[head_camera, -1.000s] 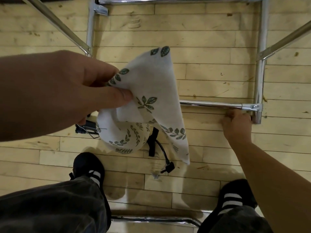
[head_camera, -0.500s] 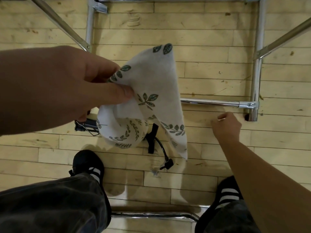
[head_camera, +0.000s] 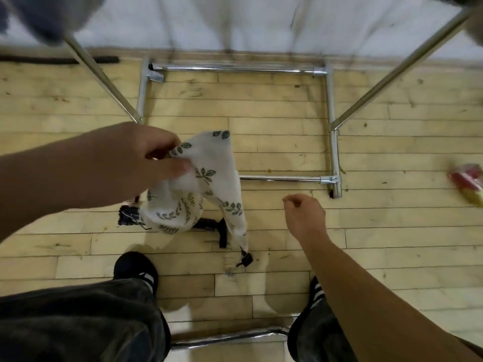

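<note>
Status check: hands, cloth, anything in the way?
Left hand pinches leaf-print cloth, hanging free. Right hand curled, nothing seen in it. Black strap on floor under cloth; metal bar behind it.

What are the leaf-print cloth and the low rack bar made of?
Leaf-print cloth: likely thin woven fabric, matte; it droops in soft folds from the left hand. Rack bar: apparently chromed or polished metal tube; bright mirror-like glints along it.

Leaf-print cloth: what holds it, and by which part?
The left hand pinches the leaf-print cloth near its upper edge between its fingers; the rest hangs down. The right hand is curled, with nothing visible in it.
</note>
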The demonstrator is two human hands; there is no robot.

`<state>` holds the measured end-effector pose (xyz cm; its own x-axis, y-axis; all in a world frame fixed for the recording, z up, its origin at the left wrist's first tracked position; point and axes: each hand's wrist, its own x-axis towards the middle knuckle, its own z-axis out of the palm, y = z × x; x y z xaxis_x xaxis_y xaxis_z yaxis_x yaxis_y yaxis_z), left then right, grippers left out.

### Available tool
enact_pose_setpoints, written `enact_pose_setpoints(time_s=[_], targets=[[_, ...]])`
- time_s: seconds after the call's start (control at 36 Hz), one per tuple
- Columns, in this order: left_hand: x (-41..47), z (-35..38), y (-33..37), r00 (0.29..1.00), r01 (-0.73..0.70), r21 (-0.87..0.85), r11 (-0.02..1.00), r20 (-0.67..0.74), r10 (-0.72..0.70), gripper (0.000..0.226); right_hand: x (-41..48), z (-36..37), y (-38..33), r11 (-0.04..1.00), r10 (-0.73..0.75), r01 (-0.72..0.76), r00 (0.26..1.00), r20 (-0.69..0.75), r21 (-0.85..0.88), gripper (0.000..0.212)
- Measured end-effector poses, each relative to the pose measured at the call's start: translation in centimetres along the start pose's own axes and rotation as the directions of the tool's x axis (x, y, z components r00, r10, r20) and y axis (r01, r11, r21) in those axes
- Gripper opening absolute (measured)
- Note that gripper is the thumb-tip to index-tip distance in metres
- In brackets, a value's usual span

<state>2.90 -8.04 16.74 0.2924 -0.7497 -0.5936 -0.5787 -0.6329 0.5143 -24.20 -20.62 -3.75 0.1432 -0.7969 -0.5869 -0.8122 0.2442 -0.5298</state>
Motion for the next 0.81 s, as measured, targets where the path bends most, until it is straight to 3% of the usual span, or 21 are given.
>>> enact_pose_setpoints(time_s=[0.08, 0.33, 0.44, 0.61, 0.81], targets=[[-1.2, -0.5, 0.6, 0.999, -0.009, 0.039, 0.999, -0.046, 0.011, 0.030, -2.3, -1.7, -1.9, 0.998, -0.011, 0.011, 1.000, 0.011, 0.060, 0.022], [-7.6, -1.9, 2.8, 0.983, -0.160, 0.040, 0.986, -0.082, 0.163, 0.032, -11.6, -7.4, -6.9, 0.984, -0.168, 0.163, 0.983, 0.077, 0.072, 0.019], [-10.1, -1.8, 3.1, 0.974, -0.204, -0.116, 0.972, -0.128, 0.189, 0.017, -14.8, -9.2, -7.6, 0.979, -0.193, 0.184, 0.975, 0.114, 0.087, 0.021], [-12.9, -0.9, 3.4, 0.976, -0.195, -0.340, 0.920, -0.155, 0.150, 0.017, -18.6, -11.9, -7.5, 0.963, -0.263, 0.252, 0.956, 0.132, 0.094, 0.017], [-15.3, 0.7, 3.6, 0.976, -0.146, -0.374, 0.916, -0.203, 0.073, 0.017, -23.2, -14.2, -7.8, 0.928, -0.370, 0.355, 0.912, 0.178, 0.108, 0.018]])
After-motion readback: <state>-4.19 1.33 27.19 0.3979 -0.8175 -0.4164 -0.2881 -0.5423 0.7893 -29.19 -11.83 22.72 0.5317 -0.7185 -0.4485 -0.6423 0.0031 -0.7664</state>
